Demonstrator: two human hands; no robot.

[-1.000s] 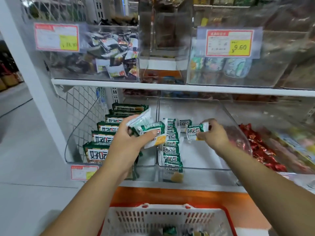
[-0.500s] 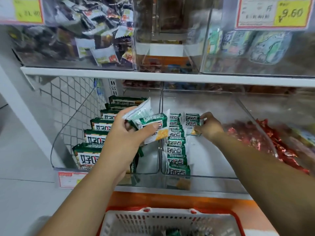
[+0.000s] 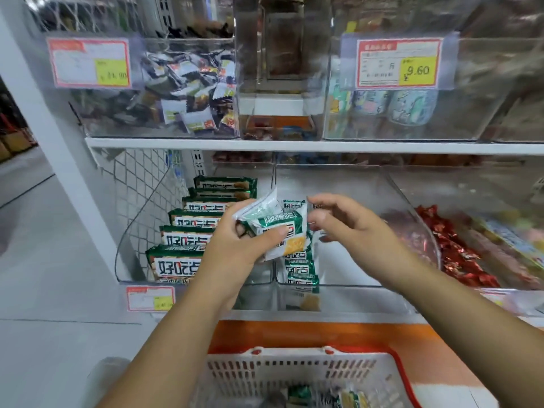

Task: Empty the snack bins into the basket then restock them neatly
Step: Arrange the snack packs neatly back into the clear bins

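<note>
left hand (image 3: 235, 248) grip closed on a small stack of green snack packets (image 3: 279, 231), long axis left-right | right hand (image 3: 350, 228) grip open and empty, just right of the stack, nearer to it | clear middle bin (image 3: 368, 184) behind: packet row (image 3: 300, 269) along its left wall, free room right | basket (image 3: 294, 375) below | front wall lies in the way.

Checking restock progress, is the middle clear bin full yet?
No. The middle bin holds one row of packets along its left wall.
</note>
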